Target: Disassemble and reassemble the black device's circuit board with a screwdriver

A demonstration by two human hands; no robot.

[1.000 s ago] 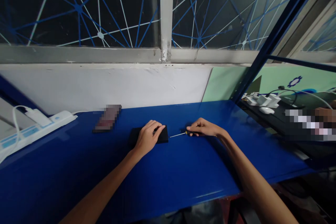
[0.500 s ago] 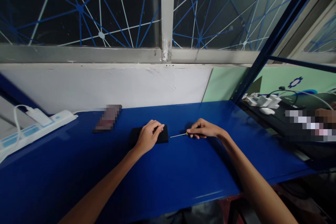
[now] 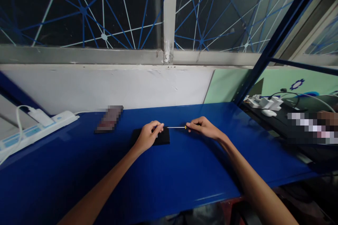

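Window (image 3: 169,14): wide and dark, with blue and white lines that cross, straight ahead, far past both hands.
Blue table (image 3: 169,172): big, flat and shiny, under both hands and all around them.
White wall (image 3: 118,86): past the hands, below the window, at the table's back edge.
Power strip (image 3: 31,134): white, far off to the left of the left hand, with a white plug (image 3: 41,116) stuck in it.
Left hand (image 3: 149,133): bent over a flat black box (image 3: 163,137), thumb and fingers bunched close; I can't tell if they squeeze anything.
Right hand (image 3: 203,126): apart from the left hand, curled tight around the handle of a screwdriver (image 3: 177,127).
Black box: lying on the table, under the left hand, its right end peeking out past the fingertips.
Blurred flat thing (image 3: 109,119): on the table, left of the left hand and a bit farther away, near the wall.
Screwdriver: held almost level, thin metal rod pointing at the left fingertips; tip by the box's far right corner, touching or not I can't tell.
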